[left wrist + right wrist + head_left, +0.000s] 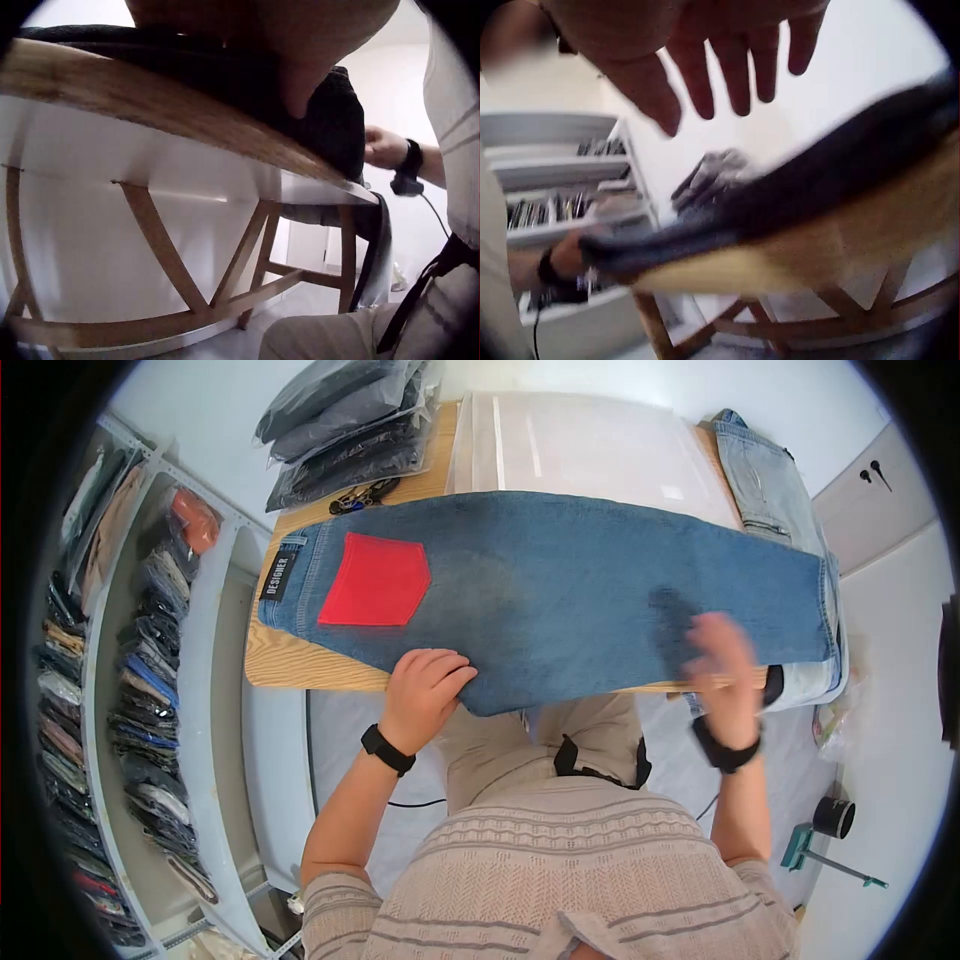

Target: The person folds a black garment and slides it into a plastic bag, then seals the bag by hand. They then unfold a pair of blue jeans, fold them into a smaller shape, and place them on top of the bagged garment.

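A pair of blue jeans [580, 595], folded lengthwise, lies across the wooden table with its waistband at the left. It has a red back pocket [375, 580] and a black "DESIGNER" patch [279, 575]. At the near edge, my left hand [425, 685] rests on the denim just below the pocket, fingers on top and thumb by the edge. My right hand [725, 665], blurred, is raised over the lower leg. In the right wrist view its fingers [735, 82] are spread and straight above the denim, holding nothing.
Bagged dark garments [350, 430] are stacked at the table's back left, beside a clear plastic sheet [590, 445]. Lighter jeans [757, 475] hang over the right end. Shelves of packed clothes [155, 690] stand at the left. The wooden table [300, 665] has an overhanging front edge.
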A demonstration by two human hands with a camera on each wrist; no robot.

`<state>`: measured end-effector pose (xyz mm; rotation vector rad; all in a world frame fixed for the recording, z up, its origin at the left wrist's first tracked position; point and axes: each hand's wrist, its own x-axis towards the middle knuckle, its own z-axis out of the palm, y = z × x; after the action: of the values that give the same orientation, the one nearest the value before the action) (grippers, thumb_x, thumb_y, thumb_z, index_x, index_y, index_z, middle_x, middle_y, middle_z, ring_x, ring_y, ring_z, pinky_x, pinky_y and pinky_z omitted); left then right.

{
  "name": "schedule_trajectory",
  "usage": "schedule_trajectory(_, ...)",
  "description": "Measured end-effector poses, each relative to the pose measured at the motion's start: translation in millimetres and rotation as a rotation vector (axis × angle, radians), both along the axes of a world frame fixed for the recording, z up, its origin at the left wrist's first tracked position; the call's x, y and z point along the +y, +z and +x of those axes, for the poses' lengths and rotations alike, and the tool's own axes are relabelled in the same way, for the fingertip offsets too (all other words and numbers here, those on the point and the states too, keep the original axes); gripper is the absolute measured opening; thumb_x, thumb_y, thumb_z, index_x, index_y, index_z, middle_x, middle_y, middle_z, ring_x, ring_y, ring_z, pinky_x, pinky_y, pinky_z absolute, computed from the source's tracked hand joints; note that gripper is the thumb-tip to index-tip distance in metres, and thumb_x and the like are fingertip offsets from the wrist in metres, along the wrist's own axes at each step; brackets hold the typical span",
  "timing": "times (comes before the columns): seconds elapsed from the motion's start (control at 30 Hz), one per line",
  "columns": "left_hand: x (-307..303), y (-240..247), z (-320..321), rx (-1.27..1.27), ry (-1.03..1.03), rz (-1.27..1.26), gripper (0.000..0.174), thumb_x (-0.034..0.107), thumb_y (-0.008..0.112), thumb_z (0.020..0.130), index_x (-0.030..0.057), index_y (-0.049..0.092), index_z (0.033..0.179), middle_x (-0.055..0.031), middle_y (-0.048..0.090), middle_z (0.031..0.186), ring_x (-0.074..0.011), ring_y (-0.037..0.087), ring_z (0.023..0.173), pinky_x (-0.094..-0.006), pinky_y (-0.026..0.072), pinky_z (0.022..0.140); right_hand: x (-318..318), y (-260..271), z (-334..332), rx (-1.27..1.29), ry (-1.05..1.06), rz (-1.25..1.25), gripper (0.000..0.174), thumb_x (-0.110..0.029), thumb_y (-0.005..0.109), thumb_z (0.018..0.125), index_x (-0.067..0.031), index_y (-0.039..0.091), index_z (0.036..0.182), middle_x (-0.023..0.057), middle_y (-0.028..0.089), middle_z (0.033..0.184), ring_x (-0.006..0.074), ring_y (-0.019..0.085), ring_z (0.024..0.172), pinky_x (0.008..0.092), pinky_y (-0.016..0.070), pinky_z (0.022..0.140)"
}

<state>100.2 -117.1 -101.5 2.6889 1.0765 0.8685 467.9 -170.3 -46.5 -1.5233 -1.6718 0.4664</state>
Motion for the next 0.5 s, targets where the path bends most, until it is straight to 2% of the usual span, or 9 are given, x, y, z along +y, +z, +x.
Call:
schedule_trajectory(0.03,2,1,-2,0.01,-0.009,0.001,0.042,-0.003,0.062,0.055,0.0088,0.062,0.096,-0.0065,0.059,0.101,-0.0263,0.055,0.099,-0.0404,0.0414,0.086,8,-1,-20,-0.426,0.281,0.149,0.043,-0.004,0.066,0.068,-0.0066,0.058,0.111,0.0104,0.054,0.12,0.0273,0.05,0.113,0.0394,0.0393,0.094)
schedule_trajectory(0.07,4,3,-4,-0.004,-0.014,-0.019,0.041,-0.004,0.062,0.055,0.0078,0.062,0.094,-0.0067,0.06,0.098,-0.0263,0.056,0.095,-0.0389,0.0434,0.081,14,-14,-34,-0.463,0.411,0.18,0.046,-0.008,0.07,0.065,-0.0071,0.058,0.109,0.0105,0.055,0.116,0.0288,0.05,0.111,0.0399,0.0409,0.091)
schedule_trajectory(0.17,7,10,-7,-0.04,-0.008,-0.07,0.039,-0.005,0.063,0.054,0.0064,0.064,0.092,-0.0069,0.061,0.094,-0.0261,0.058,0.089,-0.0364,0.0458,0.074,27,-31,-32,-0.418,0.449,0.106,0.046,-0.01,0.072,0.063,-0.0073,0.06,0.107,0.0093,0.056,0.113,0.0278,0.051,0.109,0.0412,0.0418,0.09)
schedule_trajectory(0.2,6,12,-7,-0.069,0.004,-0.111,0.039,-0.005,0.064,0.054,0.0061,0.064,0.091,-0.0069,0.062,0.093,-0.0259,0.058,0.086,-0.0353,0.0461,0.071,28,-33,-28,-0.408,0.442,0.144,0.043,-0.008,0.071,0.062,-0.0075,0.061,0.103,0.0091,0.059,0.106,0.0286,0.054,0.102,0.0402,0.0435,0.087)
schedule_trajectory(0.23,5,14,-8,-0.067,0.013,-0.111,0.039,-0.005,0.064,0.054,0.0061,0.064,0.091,-0.0069,0.062,0.093,-0.0259,0.058,0.086,-0.0353,0.0461,0.071,31,-35,-22,-0.405,0.451,0.146,0.043,-0.008,0.071,0.062,-0.0075,0.061,0.103,0.0091,0.059,0.106,0.0286,0.054,0.102,0.0402,0.0435,0.087)
schedule_trajectory(0.3,5,16,-8,-0.097,0.06,-0.153,0.033,-0.002,0.065,0.057,0.0052,0.065,0.089,-0.0073,0.061,0.085,-0.0257,0.058,0.079,-0.034,0.0459,0.068,35,-37,-14,-0.342,0.444,0.054,0.039,-0.006,0.069,0.063,-0.0074,0.062,0.101,0.0098,0.06,0.098,0.0297,0.056,0.096,0.0392,0.0451,0.083)
schedule_trajectory(0.33,7,16,-9,-0.099,0.061,-0.152,0.033,-0.002,0.065,0.057,0.0052,0.065,0.089,-0.0073,0.061,0.085,-0.0257,0.058,0.079,-0.034,0.0459,0.068,37,-36,-14,-0.34,0.442,0.097,0.036,-0.005,0.067,0.065,-0.0072,0.061,0.1,0.0111,0.06,0.092,0.0305,0.057,0.091,0.0386,0.0457,0.081)
schedule_trajectory(0.47,16,20,-7,-0.167,0.109,-0.335,0.026,-0.002,0.063,0.061,0.0036,0.066,0.086,-0.0086,0.058,0.077,-0.0257,0.056,0.074,-0.033,0.045,0.067,29,-24,-36,-0.364,0.361,0.008,0.032,-0.004,0.065,0.067,-0.0075,0.058,0.098,0.0122,0.059,0.1,0.031,0.056,0.096,0.0406,0.0445,0.084)
schedule_trajectory(0.5,19,22,-6,-0.159,0.131,-0.405,0.025,-0.002,0.062,0.062,0.0028,0.066,0.085,-0.0089,0.058,0.075,-0.0257,0.055,0.074,-0.0329,0.0446,0.067,27,-19,-48,-0.385,0.369,0.105,0.031,-0.004,0.064,0.067,-0.0077,0.058,0.097,0.0127,0.058,0.105,0.0315,0.055,0.1,0.0418,0.0436,0.086)
